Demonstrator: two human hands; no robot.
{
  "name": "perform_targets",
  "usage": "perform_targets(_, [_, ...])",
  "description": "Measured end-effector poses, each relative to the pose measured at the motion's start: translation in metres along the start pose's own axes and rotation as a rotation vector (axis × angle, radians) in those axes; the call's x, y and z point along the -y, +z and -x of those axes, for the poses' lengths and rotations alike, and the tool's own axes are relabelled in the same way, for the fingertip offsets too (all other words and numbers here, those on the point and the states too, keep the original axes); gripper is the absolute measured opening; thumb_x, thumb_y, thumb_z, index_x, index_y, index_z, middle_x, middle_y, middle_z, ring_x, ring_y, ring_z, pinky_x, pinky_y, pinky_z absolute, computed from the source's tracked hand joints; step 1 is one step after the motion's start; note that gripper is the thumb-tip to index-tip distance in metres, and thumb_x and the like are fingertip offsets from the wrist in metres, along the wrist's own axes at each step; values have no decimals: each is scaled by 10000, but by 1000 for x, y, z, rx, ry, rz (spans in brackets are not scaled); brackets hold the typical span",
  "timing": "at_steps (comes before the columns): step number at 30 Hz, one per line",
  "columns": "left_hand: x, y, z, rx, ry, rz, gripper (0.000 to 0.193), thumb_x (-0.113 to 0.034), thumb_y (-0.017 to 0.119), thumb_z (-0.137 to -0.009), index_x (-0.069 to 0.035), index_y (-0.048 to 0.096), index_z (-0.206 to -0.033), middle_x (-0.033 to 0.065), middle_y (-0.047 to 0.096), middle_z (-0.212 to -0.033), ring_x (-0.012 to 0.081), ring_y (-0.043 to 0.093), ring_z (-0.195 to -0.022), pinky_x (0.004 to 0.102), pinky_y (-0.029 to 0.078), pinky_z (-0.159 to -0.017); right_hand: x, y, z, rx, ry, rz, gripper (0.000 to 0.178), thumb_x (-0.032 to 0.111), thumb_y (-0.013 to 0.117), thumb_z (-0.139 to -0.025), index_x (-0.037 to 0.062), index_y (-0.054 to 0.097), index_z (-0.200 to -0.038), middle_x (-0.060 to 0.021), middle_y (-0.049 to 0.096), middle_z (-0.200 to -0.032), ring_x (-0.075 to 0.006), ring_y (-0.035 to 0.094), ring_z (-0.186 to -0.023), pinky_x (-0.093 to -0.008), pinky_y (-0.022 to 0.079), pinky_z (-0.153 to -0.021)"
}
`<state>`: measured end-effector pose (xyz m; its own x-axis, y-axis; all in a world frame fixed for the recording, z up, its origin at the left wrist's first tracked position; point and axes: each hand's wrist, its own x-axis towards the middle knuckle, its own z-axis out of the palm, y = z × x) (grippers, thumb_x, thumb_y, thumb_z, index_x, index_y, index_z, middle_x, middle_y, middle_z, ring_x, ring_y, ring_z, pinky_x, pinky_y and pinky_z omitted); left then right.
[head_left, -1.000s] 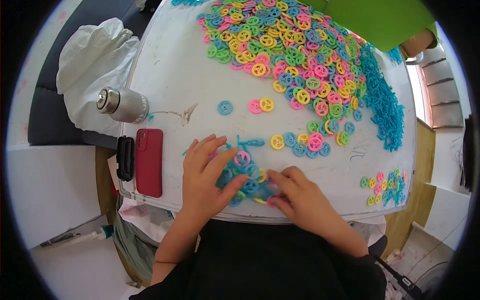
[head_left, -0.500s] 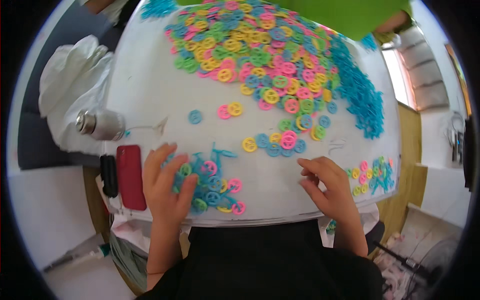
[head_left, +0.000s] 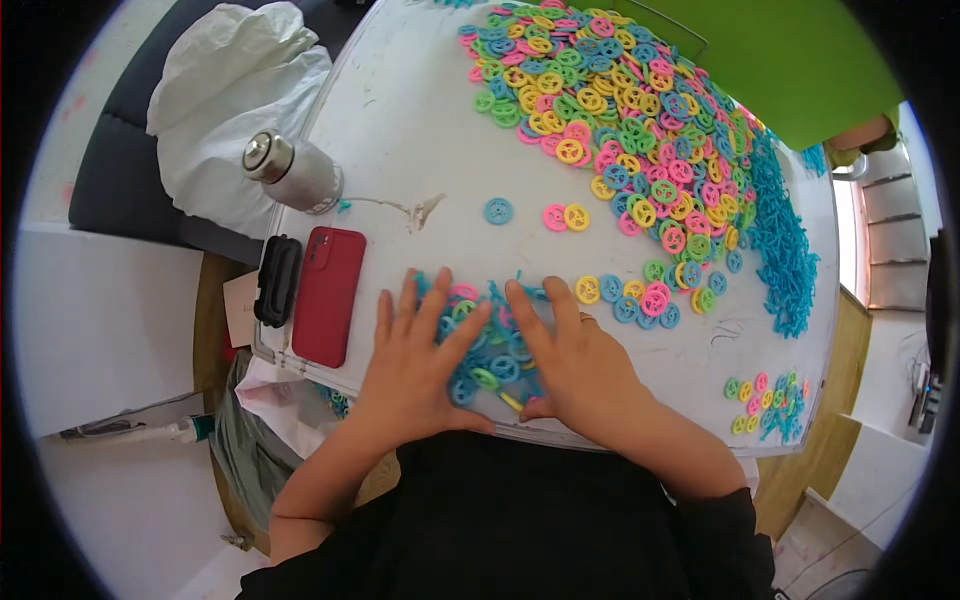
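Note:
A small heap of plastic wheel-like rings and blue stick-like pieces (head_left: 487, 350) lies near the table's front edge, between my two hands. My left hand (head_left: 420, 360) rests at the heap's left side, fingers spread, its thumb along the table's edge. On the other side my right hand (head_left: 575, 360) touches the heap with its fingers stretched out and apart. Neither hand holds a piece; part of the heap is hidden under the fingers. Just beyond the right hand lie several loose rings in blue, yellow and pink, among them a pink ring (head_left: 654, 301).
A big pile of coloured rings (head_left: 620, 110) covers the far table, with blue stick pieces (head_left: 780, 240) along its right. At left are a red phone (head_left: 330, 300), a black case (head_left: 277, 282) and a metal flask (head_left: 300, 178). A person in green (head_left: 800, 70) stands opposite.
My right hand has moved left to the small heap, so both hands now flank it. The heap looks gathered closer together. The whole view has shifted and turned.

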<state>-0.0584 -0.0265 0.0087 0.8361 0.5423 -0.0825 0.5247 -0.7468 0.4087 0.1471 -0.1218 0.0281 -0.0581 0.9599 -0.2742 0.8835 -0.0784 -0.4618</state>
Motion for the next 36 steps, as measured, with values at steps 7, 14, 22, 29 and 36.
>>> perform_targets(7, [-1, 29, -9, -289, 103, 121, 1047, -345, 924, -518, -199, 486, -1458, 161, 458, -1421, 446, 430, -1275, 607, 326, -1036, 4, 12, -12, -61, -35, -40, 964, 132, 874, -636, 73, 401, -1473, -238, 451, -1344, -417, 625, -1031, -423, 562, -819])
perform_targets(14, [-4, 49, -11, -480, 103, 250, 672, -87, 731, -748, -191, 553, -1388, 156, 551, -1241, 394, 515, -1126, 497, 413, -980, -4, 32, -26, -304, -175, -221, 771, 81, 802, -682, 77, 514, -1398, -148, 565, -1193, -370, 631, -993, -429, 552, -784])
perform_targets(22, [-4, 29, -1, -721, 101, 495, 530, -30, 689, -790, -167, 610, -1297, 199, 563, -1198, 391, 566, -1053, 464, 450, -915, 14, 19, -44, -307, -174, -426, 734, 28, 794, -700, 67, 551, -1392, -138, 577, -1179, -303, 632, -1044, -368, 524, -869])
perform_targets(29, [18, -55, 135, -720, -257, 363, 572, -5, 727, -739, -149, 603, -1279, 165, 566, -1213, 378, 551, -1137, 443, 435, -989, 160, 14, -67, 15, -550, -317, 649, 73, 765, -749, 52, 562, -1365, -167, 565, -1175, -341, 612, -1052, -403, 498, -901])
perform_targets(36, [143, 7, 263, -843, -631, 971, 679, 23, 684, -796, -88, 483, -1435, 77, 547, -1359, 213, 512, -1251, 345, 420, -1048, 260, 176, -124, 257, -396, -612, 569, 170, 720, -828, 41, 514, -1343, -238, 518, -1299, -442, 566, -1139, -471, 494, -922])
